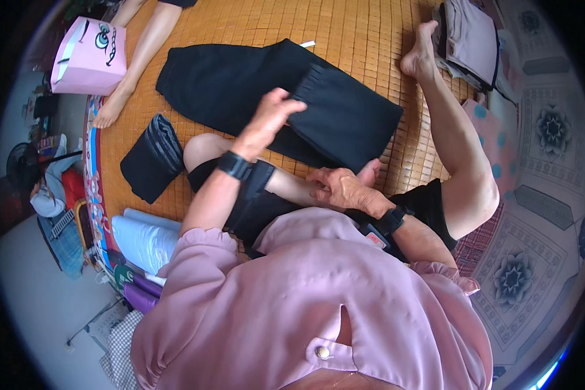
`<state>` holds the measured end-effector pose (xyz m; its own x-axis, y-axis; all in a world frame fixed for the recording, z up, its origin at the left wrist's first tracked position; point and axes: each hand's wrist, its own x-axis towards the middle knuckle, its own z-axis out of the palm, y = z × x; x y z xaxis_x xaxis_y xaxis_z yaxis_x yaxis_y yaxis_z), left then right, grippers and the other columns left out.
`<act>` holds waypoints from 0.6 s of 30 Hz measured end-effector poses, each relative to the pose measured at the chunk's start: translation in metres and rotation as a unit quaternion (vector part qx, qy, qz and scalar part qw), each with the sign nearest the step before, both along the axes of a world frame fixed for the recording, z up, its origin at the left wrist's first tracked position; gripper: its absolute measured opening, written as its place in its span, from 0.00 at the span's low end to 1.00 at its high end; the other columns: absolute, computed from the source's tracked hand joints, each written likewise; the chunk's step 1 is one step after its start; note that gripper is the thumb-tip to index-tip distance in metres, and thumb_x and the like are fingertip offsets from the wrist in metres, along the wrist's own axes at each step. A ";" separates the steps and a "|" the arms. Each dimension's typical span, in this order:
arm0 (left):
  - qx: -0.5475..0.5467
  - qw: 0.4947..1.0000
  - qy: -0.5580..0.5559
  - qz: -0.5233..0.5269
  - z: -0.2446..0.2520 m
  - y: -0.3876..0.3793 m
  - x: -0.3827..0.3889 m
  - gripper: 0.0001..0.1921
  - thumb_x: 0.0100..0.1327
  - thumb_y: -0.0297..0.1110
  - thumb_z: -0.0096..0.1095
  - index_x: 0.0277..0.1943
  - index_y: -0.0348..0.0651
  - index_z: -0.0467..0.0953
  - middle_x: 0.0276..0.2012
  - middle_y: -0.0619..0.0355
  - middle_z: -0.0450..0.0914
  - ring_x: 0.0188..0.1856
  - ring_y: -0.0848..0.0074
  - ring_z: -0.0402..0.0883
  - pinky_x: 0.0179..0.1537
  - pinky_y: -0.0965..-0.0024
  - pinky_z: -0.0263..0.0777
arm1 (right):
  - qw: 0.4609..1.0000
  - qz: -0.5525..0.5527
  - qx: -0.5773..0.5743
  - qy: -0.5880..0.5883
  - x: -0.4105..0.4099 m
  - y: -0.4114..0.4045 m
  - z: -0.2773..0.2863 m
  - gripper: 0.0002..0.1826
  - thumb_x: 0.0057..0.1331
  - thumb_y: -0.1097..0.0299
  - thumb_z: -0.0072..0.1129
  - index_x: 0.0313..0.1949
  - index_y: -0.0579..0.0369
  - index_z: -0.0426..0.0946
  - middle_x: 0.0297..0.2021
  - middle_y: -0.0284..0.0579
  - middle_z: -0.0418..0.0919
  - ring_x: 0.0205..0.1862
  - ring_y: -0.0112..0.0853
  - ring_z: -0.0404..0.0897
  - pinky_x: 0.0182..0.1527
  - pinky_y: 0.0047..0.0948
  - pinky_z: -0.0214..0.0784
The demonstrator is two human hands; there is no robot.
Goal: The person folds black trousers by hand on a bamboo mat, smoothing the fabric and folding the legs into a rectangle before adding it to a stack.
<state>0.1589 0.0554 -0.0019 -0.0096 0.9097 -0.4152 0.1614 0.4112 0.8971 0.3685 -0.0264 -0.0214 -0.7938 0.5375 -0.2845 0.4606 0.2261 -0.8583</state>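
Note:
Black trousers (224, 83) lie on the woven mat, one end folded back over the rest so that a gathered elastic edge (312, 80) lies on top. My left hand (273, 112) touches the folded part at this edge, thumb and a finger against the cloth; whether it pinches the fabric is unclear. My right hand (339, 187) rests on my bent lower leg near the ankle, fingers loosely apart and holding nothing. Left of my knee sits a compactly folded dark garment (151, 158) with grey bands along one side.
The woven mat (360, 24) spreads beneath the clothes. A pink paper bag (90, 56) stands beside another person's leg (148, 53). Folded clothes (470, 41) are stacked at the upper right. A light-blue folded item (144, 239) lies at my left. Another person (53, 195) is farther off left.

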 end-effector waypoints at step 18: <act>-0.091 0.978 0.094 0.164 -0.100 -0.017 -0.117 0.34 0.51 0.48 0.63 0.55 0.29 0.65 0.49 0.47 0.71 0.47 0.66 0.73 0.42 0.66 0.70 | 0.933 -0.335 0.112 -0.066 0.029 0.042 -0.025 0.13 0.54 0.70 0.54 0.41 0.54 0.73 0.33 0.50 0.79 0.37 0.42 0.78 0.41 0.35 0.70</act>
<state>0.0417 0.0387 -0.1021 -0.3797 0.7565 -0.5325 0.1501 0.6184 0.7714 0.3975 0.0154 -0.0463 -0.2244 0.9583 -0.1768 0.6609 0.0163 -0.7503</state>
